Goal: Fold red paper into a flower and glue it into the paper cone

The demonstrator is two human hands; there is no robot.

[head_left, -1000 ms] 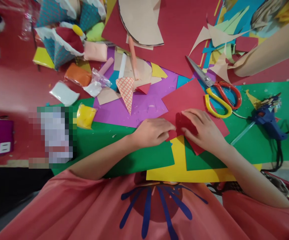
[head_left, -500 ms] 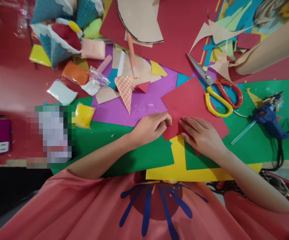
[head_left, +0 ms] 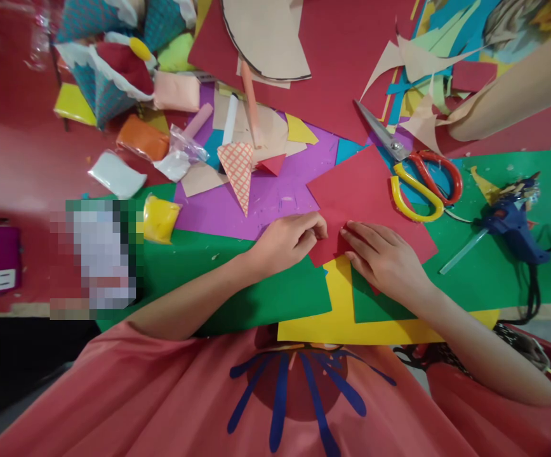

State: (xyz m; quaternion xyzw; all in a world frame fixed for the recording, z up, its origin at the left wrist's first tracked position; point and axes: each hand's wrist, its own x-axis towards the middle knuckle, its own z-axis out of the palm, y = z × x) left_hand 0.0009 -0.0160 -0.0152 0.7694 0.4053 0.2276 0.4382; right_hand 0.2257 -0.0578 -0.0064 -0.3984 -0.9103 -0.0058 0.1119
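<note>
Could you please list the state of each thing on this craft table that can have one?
Red paper sheet: lying flat, both hands on its near edge.
Left hand: fingers curled, pinching the sheet's edge.
Right hand: flat, pressing the sheet.
Scissors: lying slightly open.
Glue gun: lying on its side, stick inserted.
Yellow packet: closed.

Both forearms come in from the bottom and angle toward each other, bare to the elbows. Left hand is loosely curled, knuckles up, fingers tucked under. Right hand lies flatter, fingers stretched toward the left one, tips nearly meeting.
</note>
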